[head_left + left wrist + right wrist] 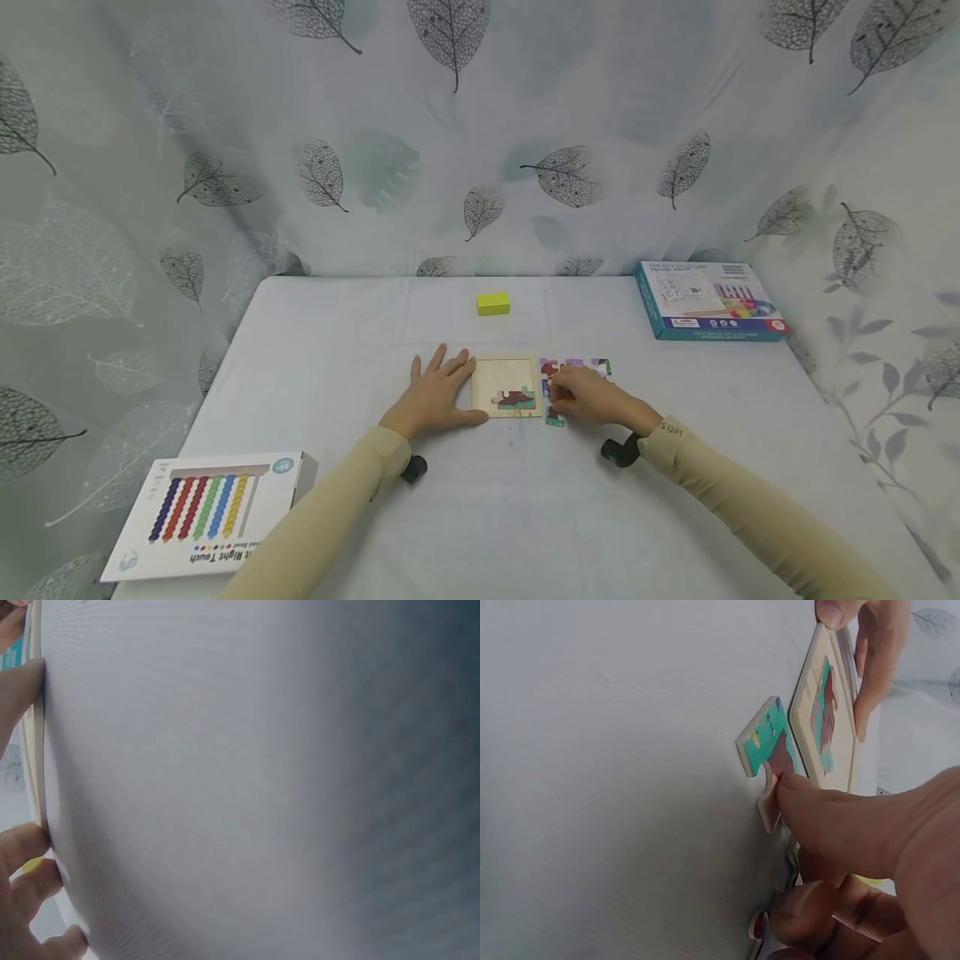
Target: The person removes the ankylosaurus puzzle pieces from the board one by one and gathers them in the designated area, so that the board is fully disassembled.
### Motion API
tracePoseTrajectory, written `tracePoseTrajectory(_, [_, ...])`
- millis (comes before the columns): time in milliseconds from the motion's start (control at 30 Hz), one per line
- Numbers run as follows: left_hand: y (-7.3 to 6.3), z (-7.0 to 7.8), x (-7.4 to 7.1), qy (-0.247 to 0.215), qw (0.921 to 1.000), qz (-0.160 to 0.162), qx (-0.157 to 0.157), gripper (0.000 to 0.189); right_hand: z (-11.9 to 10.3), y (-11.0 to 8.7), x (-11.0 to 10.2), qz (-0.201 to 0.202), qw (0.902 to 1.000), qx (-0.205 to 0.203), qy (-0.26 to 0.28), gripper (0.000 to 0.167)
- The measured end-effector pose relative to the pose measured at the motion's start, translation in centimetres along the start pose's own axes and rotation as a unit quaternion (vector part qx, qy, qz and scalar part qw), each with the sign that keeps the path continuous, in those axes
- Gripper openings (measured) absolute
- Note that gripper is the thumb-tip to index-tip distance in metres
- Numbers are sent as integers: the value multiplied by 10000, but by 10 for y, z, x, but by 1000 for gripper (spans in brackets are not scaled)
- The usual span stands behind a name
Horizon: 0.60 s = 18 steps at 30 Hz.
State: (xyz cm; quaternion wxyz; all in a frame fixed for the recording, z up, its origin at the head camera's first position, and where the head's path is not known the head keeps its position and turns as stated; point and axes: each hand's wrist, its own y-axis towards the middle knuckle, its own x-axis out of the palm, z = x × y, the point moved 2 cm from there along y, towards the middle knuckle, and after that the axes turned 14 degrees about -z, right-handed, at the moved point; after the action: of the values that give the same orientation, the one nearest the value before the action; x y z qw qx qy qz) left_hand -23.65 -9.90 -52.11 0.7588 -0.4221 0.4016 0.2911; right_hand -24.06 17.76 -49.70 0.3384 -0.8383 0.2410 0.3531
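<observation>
A square wooden puzzle board [506,375] lies on the table, with a few joined maroon and teal pieces [516,400] in its lower right corner. My left hand [431,396] rests flat at its left side, fingers spread, with the thumb at the near corner and fingertips along the edge. To the right of the board lie several loose puzzle pieces [575,362]. Over them, my right hand [592,396] has curled fingers and grips at a puzzle piece. In the right wrist view its thumb touches a teal and maroon piece [759,740]; the fingers partly hide the other pieces.
A yellow block [492,304] stands beyond the board. At the far right lies a blue-edged toy box [712,304]. Near the front left is a white box with a picture of coloured beads [202,517]. Leaf-printed curtains [480,142] surround the white table.
</observation>
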Motion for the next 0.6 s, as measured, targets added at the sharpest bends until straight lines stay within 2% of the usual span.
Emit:
tracePoseTrajectory(433, [1,-2,1,-71,10000,-10,-5,100,-1,3,0,190,9994,237,-149,12])
tracePoseTrajectory(600, [2,-2,1,-54,10000,-21,-1,100,-9,6,-5,207,9994,293,16,18])
